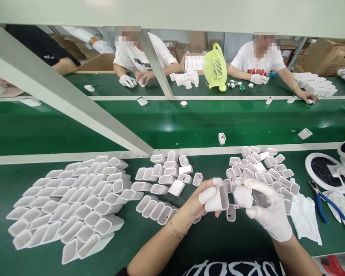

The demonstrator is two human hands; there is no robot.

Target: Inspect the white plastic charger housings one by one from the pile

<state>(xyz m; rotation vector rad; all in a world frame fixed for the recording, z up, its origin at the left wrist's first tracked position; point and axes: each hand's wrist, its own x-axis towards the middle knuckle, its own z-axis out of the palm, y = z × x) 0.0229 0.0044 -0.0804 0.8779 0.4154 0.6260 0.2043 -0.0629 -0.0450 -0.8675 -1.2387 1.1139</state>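
Observation:
My left hand (199, 201), with white covers on some fingertips, is closed around a hollow white plastic housing (223, 198) whose hollow end faces right. My right hand (271, 209), in a white glove, pinches a small white rounded part (243, 196) just right of that housing. The two pieces are close together but apart. What lies inside the right hand's grip is partly hidden by the fingers. Behind and below my hands is a small white housing (230, 213) on the green table. More small white housings (251, 168) stand in a cluster beyond my right hand.
Tall hollow white housings (83, 212) fill the left side; shorter ones (158, 211) stand nearer. Pliers (322, 203), a white cloth (306, 218), a glove (340, 211) and a round device (323, 170) lie right. A green conveyor (172, 122) carries white parts; co-workers sit beyond. A post (74, 92) slants across.

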